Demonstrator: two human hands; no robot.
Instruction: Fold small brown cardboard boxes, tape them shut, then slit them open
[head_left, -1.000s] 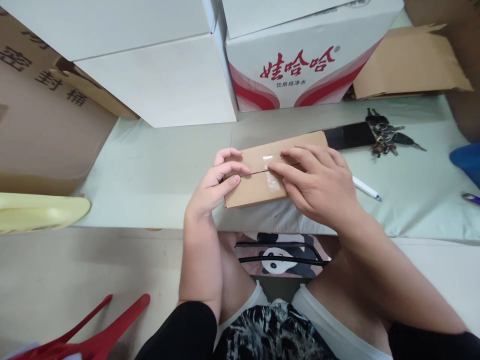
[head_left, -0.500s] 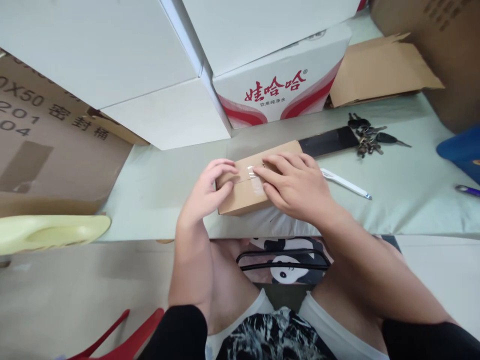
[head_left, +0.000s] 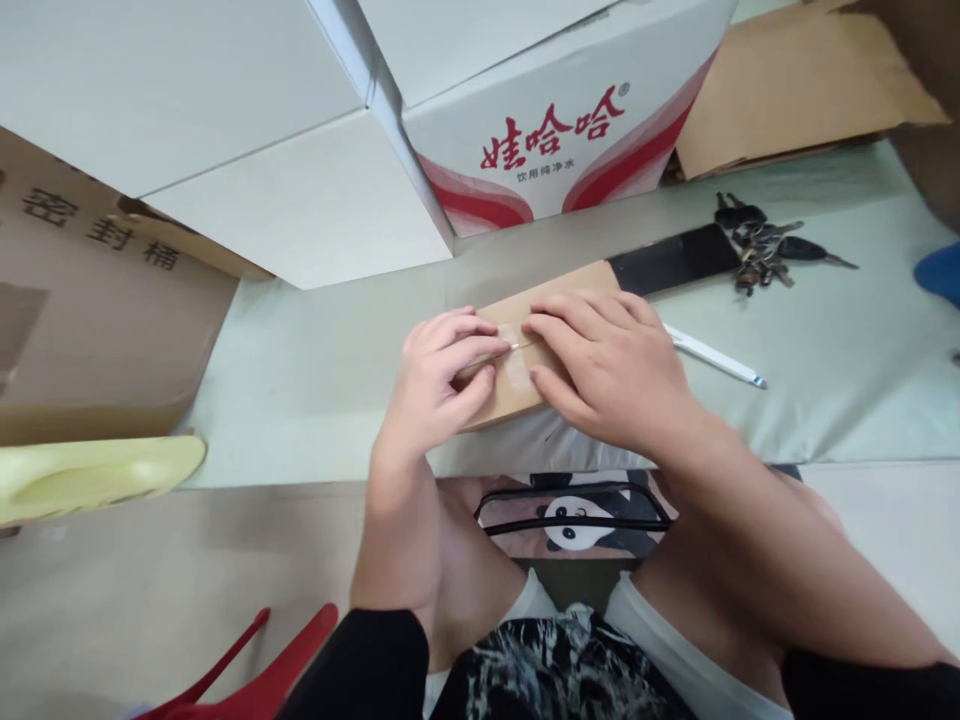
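Note:
A small brown cardboard box (head_left: 581,283) lies on the table between my hands, its long side slanting up to the right. Clear tape (head_left: 517,370) crosses the seam on its top. My left hand (head_left: 444,375) rests over the box's left end, fingers spread apart with the fingertips by the tape. On the right part of the top lies my right hand (head_left: 604,355), its fingers spread and bent, fingertips at the tape's right edge. Neither hand is closed round anything. A black flat object (head_left: 675,262) touches the far right end of the box.
Several keys (head_left: 765,245) lie at the black object's right end. A white pen-like tool (head_left: 716,357) is right of my right hand. Behind stand white cartons (head_left: 555,140) and flattened cardboard (head_left: 795,90). A yellow-green object (head_left: 105,470) juts in at the left.
My left hand has moved right along the box, bringing its fingertips to the tape near my right hand. The view has shifted a little.

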